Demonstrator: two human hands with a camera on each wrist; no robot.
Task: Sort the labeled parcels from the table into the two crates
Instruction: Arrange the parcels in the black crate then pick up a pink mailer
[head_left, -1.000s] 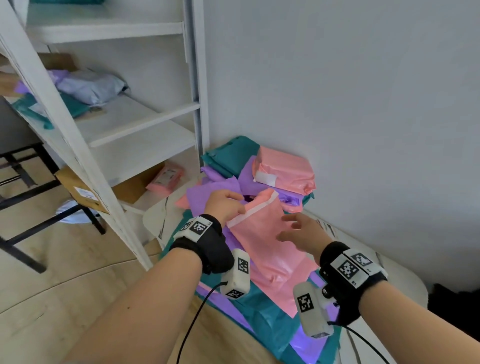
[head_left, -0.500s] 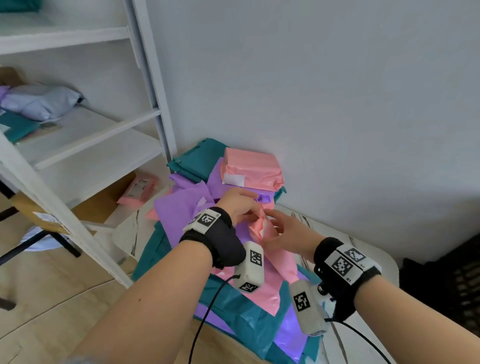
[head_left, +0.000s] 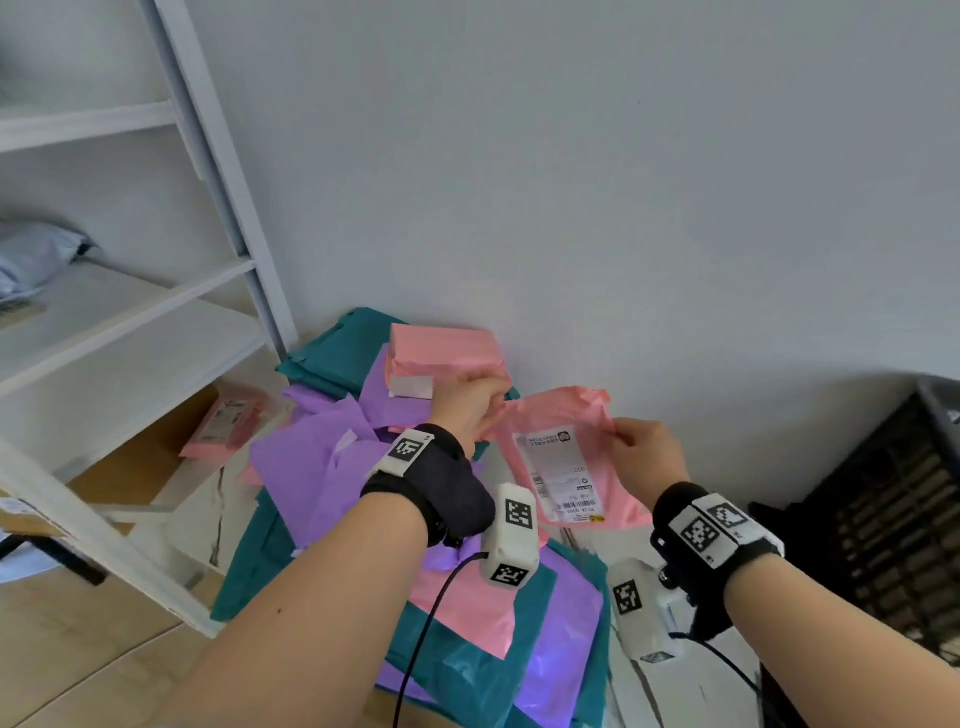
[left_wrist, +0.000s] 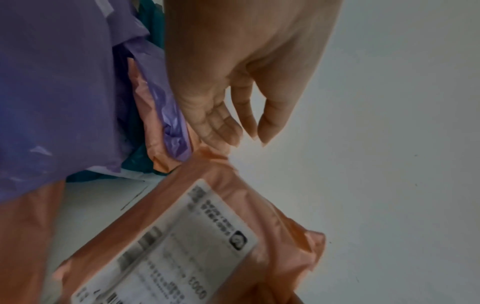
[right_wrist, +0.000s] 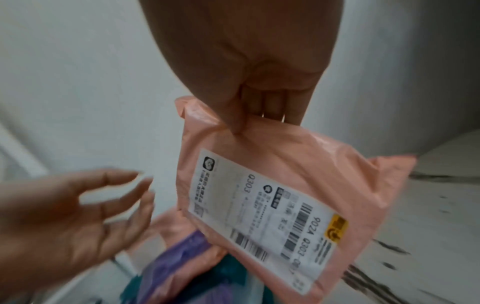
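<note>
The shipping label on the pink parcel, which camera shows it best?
The right wrist view: the shipping label faces the camera, large, with barcodes and "0303" readable, on the pink parcel pinched by the right hand. The left wrist view shows it blurred and cut off; the head view shows it whole but small.

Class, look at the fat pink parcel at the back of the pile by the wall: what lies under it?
The fat pink parcel rests on purple mailers and a teal mailer, which stick out beneath it. Whatever lies under those layers is covered, and the left hand hides its near corner.
</note>
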